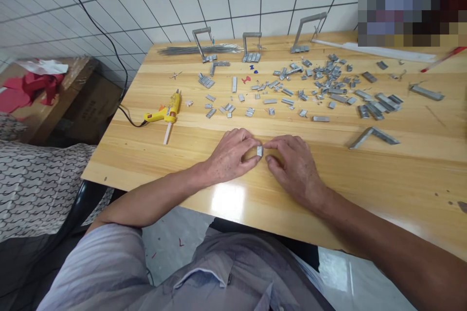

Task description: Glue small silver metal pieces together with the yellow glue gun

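My left hand (pixel 229 155) and my right hand (pixel 294 167) rest on the wooden table (pixel 365 184) near its front edge, fingertips meeting. Between them they pinch a small grey block of staples (pixel 260 151). Both hands have their fingers curled in around it. Beyond the hands, several loose grey staple strips (pixel 321 85) lie scattered over the middle of the table. An L-shaped piece of joined strips (pixel 374 136) lies to the right of my right hand.
A yellow glue gun (pixel 168 112) with a black cord lies at the left of the table. Three upright staple frames (pixel 251 46) stand at the far edge by the tiled wall. Cardboard boxes (pixel 73 102) stand on the floor at left.
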The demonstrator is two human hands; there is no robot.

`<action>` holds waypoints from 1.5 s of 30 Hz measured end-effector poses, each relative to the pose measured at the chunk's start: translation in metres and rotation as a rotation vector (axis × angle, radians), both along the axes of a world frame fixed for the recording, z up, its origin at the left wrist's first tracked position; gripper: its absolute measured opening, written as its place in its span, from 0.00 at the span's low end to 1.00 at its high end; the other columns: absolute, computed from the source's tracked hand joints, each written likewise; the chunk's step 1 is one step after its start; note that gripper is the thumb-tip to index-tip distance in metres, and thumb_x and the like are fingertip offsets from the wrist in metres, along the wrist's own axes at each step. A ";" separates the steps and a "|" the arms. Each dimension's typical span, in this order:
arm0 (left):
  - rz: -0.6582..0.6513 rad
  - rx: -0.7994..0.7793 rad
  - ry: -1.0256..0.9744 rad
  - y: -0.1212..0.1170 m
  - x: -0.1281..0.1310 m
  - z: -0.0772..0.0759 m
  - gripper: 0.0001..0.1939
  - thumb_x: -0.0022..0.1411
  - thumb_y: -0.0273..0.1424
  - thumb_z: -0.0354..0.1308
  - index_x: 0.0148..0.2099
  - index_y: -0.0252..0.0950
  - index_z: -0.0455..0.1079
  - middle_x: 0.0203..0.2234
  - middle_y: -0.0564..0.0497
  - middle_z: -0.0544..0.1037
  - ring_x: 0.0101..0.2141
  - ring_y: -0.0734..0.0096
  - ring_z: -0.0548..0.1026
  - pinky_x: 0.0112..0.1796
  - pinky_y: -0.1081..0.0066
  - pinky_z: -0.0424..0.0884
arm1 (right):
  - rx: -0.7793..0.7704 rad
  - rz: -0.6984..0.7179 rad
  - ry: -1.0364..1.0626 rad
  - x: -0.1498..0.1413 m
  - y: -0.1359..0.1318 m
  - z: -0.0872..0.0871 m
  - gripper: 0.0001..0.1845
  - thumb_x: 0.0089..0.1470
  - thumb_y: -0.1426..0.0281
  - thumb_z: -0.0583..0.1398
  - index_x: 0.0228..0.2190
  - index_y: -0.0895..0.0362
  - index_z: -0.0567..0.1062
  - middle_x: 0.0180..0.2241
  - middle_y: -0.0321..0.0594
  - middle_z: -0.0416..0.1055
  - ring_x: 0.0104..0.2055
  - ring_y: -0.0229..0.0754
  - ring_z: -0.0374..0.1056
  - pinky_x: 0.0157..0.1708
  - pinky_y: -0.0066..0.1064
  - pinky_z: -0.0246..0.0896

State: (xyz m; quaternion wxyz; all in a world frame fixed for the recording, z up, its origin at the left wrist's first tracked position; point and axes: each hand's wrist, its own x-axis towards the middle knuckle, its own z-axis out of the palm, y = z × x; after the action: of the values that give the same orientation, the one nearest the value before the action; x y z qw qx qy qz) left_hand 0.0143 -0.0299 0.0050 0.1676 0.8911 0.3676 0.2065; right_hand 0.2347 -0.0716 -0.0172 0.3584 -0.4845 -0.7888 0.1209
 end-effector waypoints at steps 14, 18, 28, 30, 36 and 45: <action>-0.041 -0.068 0.080 0.003 -0.005 0.006 0.11 0.76 0.31 0.53 0.53 0.38 0.75 0.45 0.45 0.79 0.48 0.60 0.75 0.52 0.59 0.70 | 0.025 -0.028 -0.075 0.001 0.000 0.003 0.06 0.61 0.75 0.60 0.37 0.52 0.73 0.35 0.42 0.76 0.40 0.52 0.70 0.42 0.43 0.59; -0.025 -0.049 0.073 0.004 -0.004 0.004 0.10 0.76 0.35 0.55 0.50 0.37 0.75 0.44 0.45 0.78 0.46 0.59 0.75 0.50 0.59 0.70 | 0.012 -0.020 -0.101 0.001 -0.001 0.005 0.05 0.62 0.75 0.60 0.37 0.54 0.75 0.35 0.42 0.76 0.40 0.52 0.70 0.42 0.43 0.59; -0.043 -0.029 0.005 0.003 -0.005 0.002 0.06 0.72 0.33 0.61 0.47 0.36 0.75 0.40 0.46 0.79 0.43 0.60 0.76 0.48 0.61 0.70 | -0.013 -0.002 -0.138 0.003 -0.001 0.004 0.07 0.63 0.74 0.59 0.41 0.55 0.78 0.37 0.44 0.77 0.41 0.52 0.70 0.43 0.43 0.58; -0.052 -0.053 -0.002 0.003 -0.005 0.002 0.09 0.71 0.37 0.65 0.45 0.37 0.75 0.40 0.47 0.80 0.43 0.61 0.76 0.48 0.62 0.69 | -0.003 0.011 -0.139 0.003 -0.001 0.003 0.08 0.64 0.74 0.59 0.42 0.55 0.79 0.38 0.44 0.78 0.42 0.52 0.71 0.43 0.43 0.59; -0.092 -0.070 -0.032 0.003 -0.004 0.004 0.06 0.72 0.35 0.64 0.42 0.38 0.75 0.38 0.49 0.82 0.43 0.64 0.77 0.48 0.63 0.68 | 0.029 -0.015 -0.140 0.002 -0.002 0.005 0.10 0.63 0.73 0.60 0.45 0.57 0.78 0.39 0.46 0.78 0.44 0.54 0.71 0.44 0.44 0.60; -0.083 -0.037 -0.023 0.005 -0.005 0.000 0.12 0.73 0.36 0.62 0.54 0.37 0.77 0.41 0.47 0.82 0.44 0.62 0.78 0.48 0.62 0.70 | 0.032 -0.054 -0.216 0.003 -0.002 0.005 0.07 0.59 0.72 0.62 0.40 0.55 0.78 0.40 0.46 0.77 0.44 0.54 0.70 0.44 0.44 0.59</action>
State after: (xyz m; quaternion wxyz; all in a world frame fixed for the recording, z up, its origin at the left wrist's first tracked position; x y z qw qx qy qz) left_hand 0.0091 -0.0247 0.0054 0.1964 0.9000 0.3321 0.2027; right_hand 0.2378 -0.0733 -0.0124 0.2822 -0.5099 -0.8113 0.0460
